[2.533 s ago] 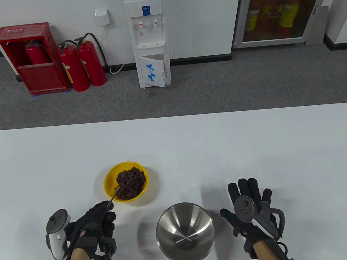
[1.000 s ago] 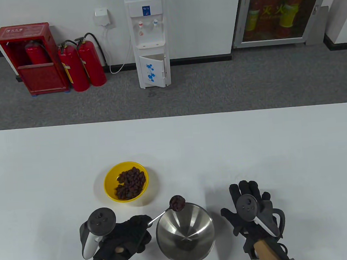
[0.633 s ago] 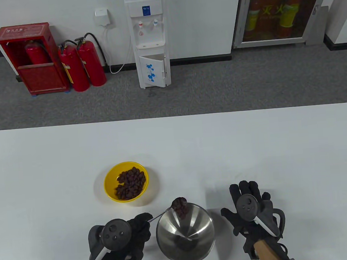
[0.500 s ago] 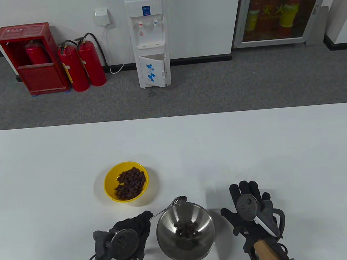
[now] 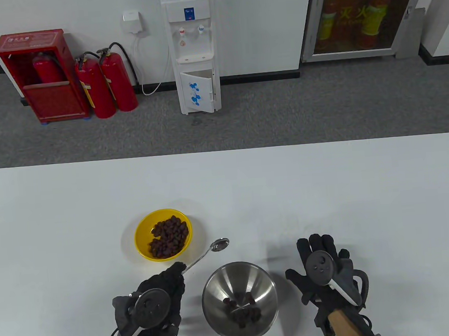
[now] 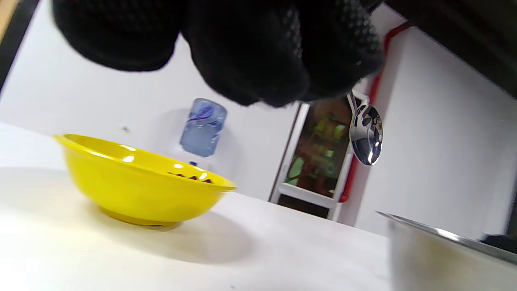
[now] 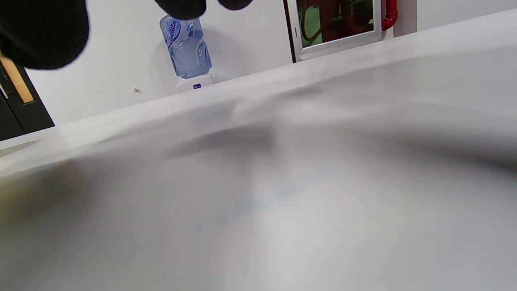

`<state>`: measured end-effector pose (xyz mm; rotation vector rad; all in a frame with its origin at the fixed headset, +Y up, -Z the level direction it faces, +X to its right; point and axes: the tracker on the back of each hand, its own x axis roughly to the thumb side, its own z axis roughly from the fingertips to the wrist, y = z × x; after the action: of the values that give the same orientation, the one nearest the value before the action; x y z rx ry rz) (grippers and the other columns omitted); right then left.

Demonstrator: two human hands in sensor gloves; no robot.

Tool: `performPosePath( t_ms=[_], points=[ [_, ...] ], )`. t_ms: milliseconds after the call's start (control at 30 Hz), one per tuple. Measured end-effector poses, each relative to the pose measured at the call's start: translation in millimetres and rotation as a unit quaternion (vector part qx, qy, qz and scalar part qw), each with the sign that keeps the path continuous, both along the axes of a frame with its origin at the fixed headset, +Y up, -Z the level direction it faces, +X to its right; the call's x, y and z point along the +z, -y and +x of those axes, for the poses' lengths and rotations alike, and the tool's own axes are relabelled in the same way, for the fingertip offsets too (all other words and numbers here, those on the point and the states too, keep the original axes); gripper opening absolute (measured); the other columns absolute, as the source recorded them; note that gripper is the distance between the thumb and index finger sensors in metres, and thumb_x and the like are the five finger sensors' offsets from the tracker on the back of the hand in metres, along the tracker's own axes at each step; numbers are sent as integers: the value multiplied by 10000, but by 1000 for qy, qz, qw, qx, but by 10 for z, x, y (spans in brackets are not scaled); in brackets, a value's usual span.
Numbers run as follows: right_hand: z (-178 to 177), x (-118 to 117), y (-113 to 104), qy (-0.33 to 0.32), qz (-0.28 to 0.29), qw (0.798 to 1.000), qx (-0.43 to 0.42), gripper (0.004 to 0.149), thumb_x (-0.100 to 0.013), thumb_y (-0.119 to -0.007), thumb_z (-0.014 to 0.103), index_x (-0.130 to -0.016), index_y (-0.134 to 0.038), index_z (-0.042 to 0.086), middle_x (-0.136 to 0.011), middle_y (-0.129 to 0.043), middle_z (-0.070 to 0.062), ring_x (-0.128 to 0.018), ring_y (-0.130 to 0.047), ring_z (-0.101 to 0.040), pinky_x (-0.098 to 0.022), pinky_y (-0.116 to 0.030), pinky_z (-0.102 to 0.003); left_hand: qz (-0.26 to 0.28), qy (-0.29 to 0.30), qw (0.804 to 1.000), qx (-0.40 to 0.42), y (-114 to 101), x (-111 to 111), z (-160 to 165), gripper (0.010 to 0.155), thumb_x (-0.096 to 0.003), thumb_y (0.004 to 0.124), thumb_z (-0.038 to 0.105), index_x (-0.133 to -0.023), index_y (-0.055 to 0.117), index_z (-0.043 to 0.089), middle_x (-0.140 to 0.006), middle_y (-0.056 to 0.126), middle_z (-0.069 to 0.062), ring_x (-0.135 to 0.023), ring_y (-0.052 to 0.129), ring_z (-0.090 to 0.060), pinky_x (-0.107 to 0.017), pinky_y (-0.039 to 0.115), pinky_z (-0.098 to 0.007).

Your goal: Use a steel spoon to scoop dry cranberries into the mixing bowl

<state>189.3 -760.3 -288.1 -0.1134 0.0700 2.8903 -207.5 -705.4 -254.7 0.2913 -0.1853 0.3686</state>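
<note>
A yellow bowl [image 5: 143, 240] of dry cranberries [image 5: 169, 236] sits left of centre on the white table. The steel mixing bowl [image 5: 218, 292] stands in front of it with several cranberries [image 5: 241, 308] at its bottom. My left hand [image 5: 167, 283] grips the handle of the steel spoon [image 5: 219, 244]; the spoon's bowl is empty and held between the two bowls, above the table. In the left wrist view the spoon [image 6: 365, 133] hangs below my fingers, with the yellow bowl [image 6: 141, 182] to its left and the steel bowl's rim [image 6: 444, 236] at the right. My right hand [image 5: 321, 257] rests flat on the table, fingers spread.
The white table [image 5: 327, 191] stretches far back and to both sides. Beyond it stand a water dispenser [image 5: 192, 50] and red fire extinguishers [image 5: 105, 84] on the grey floor.
My left hand tipped the spoonful of cranberries into the steel bowl, then drew the empty spoon back up and left toward the yellow bowl. My right hand stayed still.
</note>
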Motion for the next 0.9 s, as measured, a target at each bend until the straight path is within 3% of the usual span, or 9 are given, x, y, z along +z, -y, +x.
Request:
performPosePath(
  t_ms=[67, 233, 333, 400, 500, 633, 900],
  points=[
    [-3, -3, 4, -1, 0, 1000, -2, 854, -383, -701, 730, -1063, -320, 381, -1142, -164, 56, -1099, -134, -247, -733, -212, -665, -7, -25, 1000, 1, -15, -103, -42, 448, -471, 625, 410, -888, 701, 265, -572, 954, 120, -298, 987, -132, -361, 856, -424],
    [0, -7, 7, -3, 0, 1000, -8, 853, -386, -701, 728, -1064, -321, 377, -1143, -168, 54, -1099, -138, -250, -732, -215, -665, 7, -94, 990, -103, -76, -358, -96, 457, -474, 597, 414, -910, 658, 292, -605, 928, 141, -327, 977, -108, -384, 858, -408],
    [-3, -10, 12, -4, 0, 1000, -12, 852, -387, -700, 728, -1064, -321, 376, -1143, -168, 54, -1099, -140, -250, -732, -216, -665, -29, -149, 985, -80, -40, -492, -192, 479, -482, 587, 397, -948, 599, 289, -658, 900, 121, -377, 961, -124, -416, 839, -422],
    [-4, -12, 14, -5, 1, 1000, -14, 850, -388, -700, 727, -1064, -324, 376, -1143, -172, 53, -1099, -141, -251, -731, -218, -666, -22, -156, 986, -53, 56, -490, -230, 489, -482, 595, 376, -960, 594, 275, -663, 900, 93, -378, 955, -151, -414, 827, -443],
    [-3, -21, 19, -6, 0, 1000, -18, 847, -389, -700, 725, -1065, -326, 375, -1144, -174, 52, -1100, -144, -251, -732, -218, -666, -12, -168, 979, -119, 108, -456, -272, 499, -484, 591, 377, -976, 565, 304, -669, 899, 99, -381, 956, -143, -410, 834, -433],
    [4, -19, 28, -4, -3, 1000, -21, 848, -390, -701, 724, -1066, -327, 373, -1144, -176, 52, -1100, -144, -252, -732, -220, -666, -3, -188, 969, -162, 50, -395, -370, 496, -490, 603, 374, -985, 560, 360, -669, 911, 89, -376, 960, -153, -412, 833, -439],
    [2, -16, 34, -5, -6, 1000, -14, 846, -390, -698, 725, -1065, -329, 373, -1143, -179, 50, -1098, -150, -253, -731, -226, -665, -7, -201, 954, -223, -85, -315, -347, 446, -485, 668, 372, -926, 738, 370, -616, 973, 78, -312, 988, -157, -374, 855, -432]
  ],
)
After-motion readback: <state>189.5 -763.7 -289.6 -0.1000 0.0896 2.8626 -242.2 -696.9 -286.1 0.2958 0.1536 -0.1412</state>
